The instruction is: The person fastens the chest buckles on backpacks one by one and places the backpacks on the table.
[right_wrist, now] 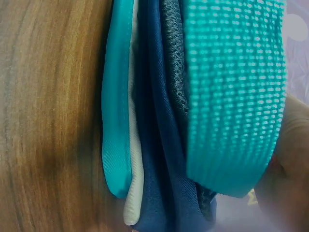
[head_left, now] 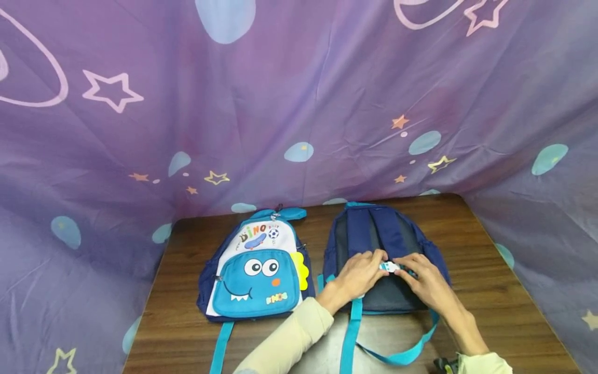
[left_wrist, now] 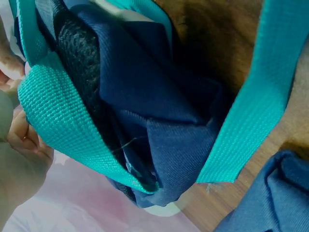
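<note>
A navy backpack (head_left: 388, 298) lies on the table with its padded back and shoulder straps (head_left: 391, 231) facing up. Over its middle, a small white buckle (head_left: 389, 267) sits between both hands. My left hand (head_left: 356, 274) pinches the buckle's left end, and my right hand (head_left: 427, 280) pinches the right end. Whether the two halves are fully joined cannot be told. Teal webbing (left_wrist: 63, 113) passes close by the left hand in the left wrist view. A wide teal strap (right_wrist: 234, 96) hides much of the right hand (right_wrist: 292, 154) in the right wrist view.
A second backpack (head_left: 257, 283), with a blue dinosaur face and white top, lies front up to the left. Teal straps (head_left: 351, 337) trail toward the near side of the wooden table (head_left: 495, 306). Purple patterned cloth (head_left: 261, 104) hangs behind and beside the table.
</note>
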Available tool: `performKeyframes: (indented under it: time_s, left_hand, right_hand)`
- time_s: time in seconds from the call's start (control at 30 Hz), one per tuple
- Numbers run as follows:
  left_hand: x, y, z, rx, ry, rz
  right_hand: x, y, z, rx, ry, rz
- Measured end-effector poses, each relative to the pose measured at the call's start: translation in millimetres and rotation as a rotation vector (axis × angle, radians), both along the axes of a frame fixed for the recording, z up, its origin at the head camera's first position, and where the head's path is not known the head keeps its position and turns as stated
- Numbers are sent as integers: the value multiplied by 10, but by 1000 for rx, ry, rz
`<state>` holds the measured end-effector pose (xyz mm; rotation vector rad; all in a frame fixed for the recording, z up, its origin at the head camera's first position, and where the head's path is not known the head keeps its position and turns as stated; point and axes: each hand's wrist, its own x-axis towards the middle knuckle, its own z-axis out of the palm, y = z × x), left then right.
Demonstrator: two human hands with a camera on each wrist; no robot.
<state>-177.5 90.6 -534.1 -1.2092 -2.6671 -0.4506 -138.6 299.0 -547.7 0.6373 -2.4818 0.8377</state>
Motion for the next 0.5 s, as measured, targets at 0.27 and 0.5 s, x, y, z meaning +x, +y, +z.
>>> performKeyframes:
  time_s: [0.27, 0.5]
  left_hand:
    - [23, 8, -40, 10, -13, -13]
    - [10, 11, -43, 24, -11, -3]
  right_hand:
    - [9, 7, -4, 20, 5, -12]
    - [-16, -30, 8, 32, -10, 15]
